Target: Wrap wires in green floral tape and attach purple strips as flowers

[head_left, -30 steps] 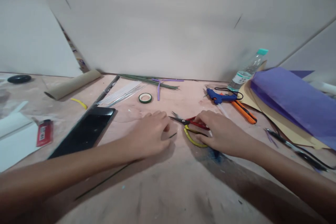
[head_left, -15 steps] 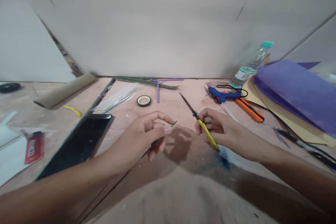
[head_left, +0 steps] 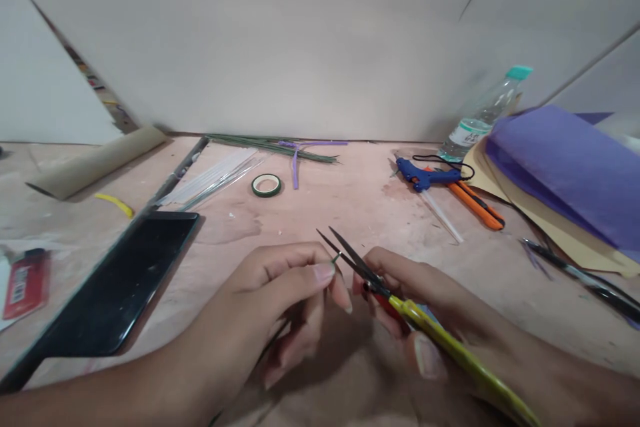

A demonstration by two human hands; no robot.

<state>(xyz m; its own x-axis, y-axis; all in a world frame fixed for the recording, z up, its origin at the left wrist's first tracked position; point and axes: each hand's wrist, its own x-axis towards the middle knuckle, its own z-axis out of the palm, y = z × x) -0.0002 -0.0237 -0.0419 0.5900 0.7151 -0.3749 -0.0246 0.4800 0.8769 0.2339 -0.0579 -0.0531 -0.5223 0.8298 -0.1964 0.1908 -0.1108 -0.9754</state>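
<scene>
Between thumb and index finger, my left hand (head_left: 285,300) pinches a thin green floral wire (head_left: 336,257); its short tip pokes out past the fingertips and the dark length trails down below the hand. My right hand (head_left: 420,307) holds scissors (head_left: 367,273) with yellow handles and dark blades. The blades are slightly apart and point up and left, with the wire's tip at or between them; whether they touch it I cannot tell. A roll of green tape (head_left: 266,185) lies on the table beyond my left hand.
At the back lie green wires (head_left: 270,144), a purple strip (head_left: 295,170) and clear glue sticks (head_left: 215,177). Left are a black phone (head_left: 125,280), a cardboard tube (head_left: 100,163) and a red lighter (head_left: 25,283). Right are a blue glue gun (head_left: 427,175), an orange cutter (head_left: 477,207), a bottle (head_left: 483,113) and purple paper (head_left: 560,167).
My hands have come closer together. The scissors have turned from lying closed across my right hand to slightly spread blades at the wire's tip. The view has shifted a little.
</scene>
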